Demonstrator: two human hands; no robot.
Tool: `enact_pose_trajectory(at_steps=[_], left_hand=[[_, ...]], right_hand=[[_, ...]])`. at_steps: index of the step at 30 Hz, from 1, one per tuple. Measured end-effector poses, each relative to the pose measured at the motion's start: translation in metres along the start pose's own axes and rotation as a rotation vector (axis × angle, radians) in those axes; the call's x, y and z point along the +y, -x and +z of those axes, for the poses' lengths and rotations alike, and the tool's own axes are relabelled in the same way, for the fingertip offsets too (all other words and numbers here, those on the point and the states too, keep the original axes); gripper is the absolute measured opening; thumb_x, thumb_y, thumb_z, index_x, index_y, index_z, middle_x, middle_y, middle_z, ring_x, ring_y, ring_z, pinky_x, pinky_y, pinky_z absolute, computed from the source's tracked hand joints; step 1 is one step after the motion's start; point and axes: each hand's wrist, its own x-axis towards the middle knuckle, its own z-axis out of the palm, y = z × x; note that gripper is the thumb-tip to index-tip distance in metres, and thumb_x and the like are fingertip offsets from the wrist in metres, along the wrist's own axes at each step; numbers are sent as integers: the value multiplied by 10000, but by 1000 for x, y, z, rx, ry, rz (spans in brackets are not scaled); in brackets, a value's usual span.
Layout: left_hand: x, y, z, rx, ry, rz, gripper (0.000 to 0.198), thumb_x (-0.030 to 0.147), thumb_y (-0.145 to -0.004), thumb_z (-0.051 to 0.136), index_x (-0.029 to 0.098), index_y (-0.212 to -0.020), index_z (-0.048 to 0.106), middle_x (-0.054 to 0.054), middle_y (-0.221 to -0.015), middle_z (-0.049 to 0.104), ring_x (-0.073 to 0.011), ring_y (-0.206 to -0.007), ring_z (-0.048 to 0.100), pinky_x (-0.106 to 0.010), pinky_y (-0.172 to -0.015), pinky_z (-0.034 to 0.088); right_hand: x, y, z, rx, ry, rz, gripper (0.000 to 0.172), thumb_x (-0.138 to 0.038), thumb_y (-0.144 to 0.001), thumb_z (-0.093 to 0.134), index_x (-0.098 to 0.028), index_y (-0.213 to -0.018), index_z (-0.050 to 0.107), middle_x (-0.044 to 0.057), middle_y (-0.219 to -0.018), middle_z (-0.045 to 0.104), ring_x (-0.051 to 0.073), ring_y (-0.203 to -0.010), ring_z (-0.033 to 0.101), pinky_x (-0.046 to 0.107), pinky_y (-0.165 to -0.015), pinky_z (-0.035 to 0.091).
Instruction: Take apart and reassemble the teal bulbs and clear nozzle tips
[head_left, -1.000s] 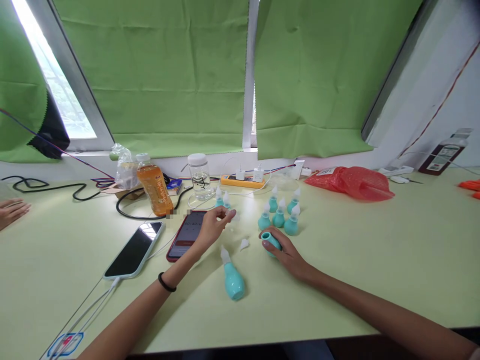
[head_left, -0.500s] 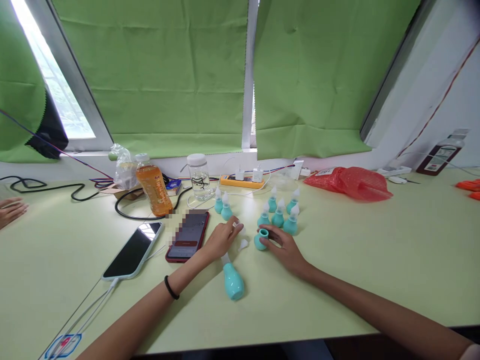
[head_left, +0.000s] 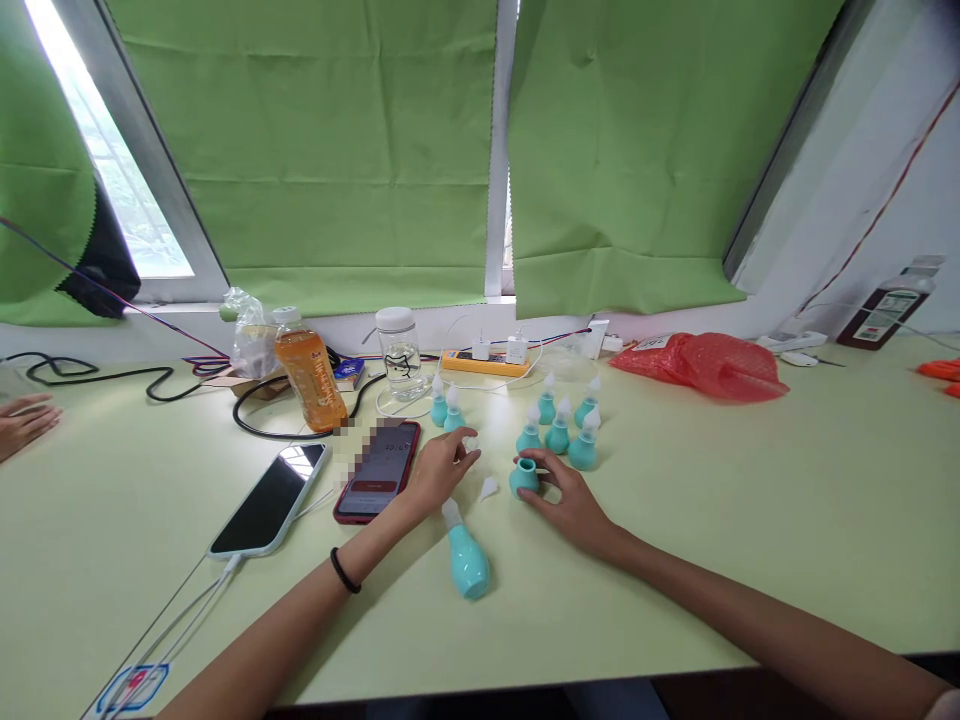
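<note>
My left hand [head_left: 439,467] pinches a small clear white nozzle tip [head_left: 471,443] just above the table. My right hand [head_left: 566,498] grips an open-topped teal rubber bulb [head_left: 523,476] standing upright on the table. Between the hands another loose white tip [head_left: 487,488] lies on the table. A complete teal bulb with its tip [head_left: 466,556] lies on its side near the front. Several finished bulbs [head_left: 559,429] stand in a cluster behind my right hand, and two more bulbs [head_left: 445,407] stand behind my left hand.
A red-cased phone [head_left: 377,469] and a pale-cased phone [head_left: 270,499] on a cable lie to the left. Behind stand an orange drink bottle [head_left: 310,381], a glass jar [head_left: 397,351], a power strip [head_left: 484,361] and a red bag [head_left: 701,363]. Another person's hand [head_left: 22,421] rests at the far left edge.
My left hand came down toward the table and picked up a white tip. My right hand stood the teal bulb upright from its tilted position.
</note>
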Motion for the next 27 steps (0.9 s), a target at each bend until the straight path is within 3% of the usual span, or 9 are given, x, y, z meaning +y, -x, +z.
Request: enact_pose_trajectory(at_steps=[5, 9, 13, 15, 19, 23, 27], left_hand=[[-6, 2, 7, -51, -61, 46, 258, 214, -746, 438, 187, -976, 551, -65, -813, 574, -206, -816, 502, -295, -698, 392], [-7, 3, 8, -81, -69, 88, 294, 159, -757, 383, 186, -1001, 546, -71, -829, 564, -204, -832, 490, -309, -725, 390], [0, 2, -3, -26, -71, 123, 324, 90, -726, 344, 171, -967, 546, -79, -895, 540, -190, -865, 484, -285, -715, 390], [6, 2, -14, -15, -105, 110, 279, 88, -690, 364, 165, -867, 566, -67, -835, 549, -179, -802, 503, -261, -659, 387], [13, 2, -37, -196, -156, 69, 93, 217, -639, 474, 182, -642, 560, -10, -589, 536, -150, -574, 502, -222, -500, 324], [10, 5, -42, -488, -218, 10, 337, 502, -649, 452, 184, -601, 554, -22, -548, 527, -156, -507, 474, -228, -464, 287], [7, 7, -37, -567, -164, -15, 327, 487, -645, 475, 176, -701, 557, -20, -572, 519, -149, -495, 464, -225, -452, 287]], right_hand=[[1, 0, 1, 0, 18, -12, 349, -221, -723, 497, -233, -1062, 415, 38, -1036, 511, 157, -871, 517, 319, -779, 440], [1, 1, 1, 9, 23, -15, 359, -232, -715, 501, -228, -1064, 414, 44, -1025, 514, 165, -871, 516, 327, -766, 444], [-1, 1, 0, 13, 31, -21, 375, -236, -709, 506, -225, -1071, 406, 51, -1031, 506, 171, -865, 514, 337, -759, 447], [-2, 1, 1, 13, 35, -24, 378, -234, -708, 506, -227, -1072, 402, 52, -1035, 500, 172, -871, 510, 337, -756, 450], [-3, 2, 1, 17, 51, -33, 366, -229, -706, 507, -231, -1059, 408, 52, -1051, 480, 180, -906, 493, 335, -756, 453], [-6, 3, 0, 42, 63, -50, 360, -228, -706, 508, -232, -1051, 405, 48, -1058, 459, 175, -923, 480, 332, -778, 445], [-6, 4, 1, 69, 62, -84, 349, -220, -710, 499, -236, -1044, 398, 48, -1069, 440, 180, -960, 458, 341, -800, 435]])
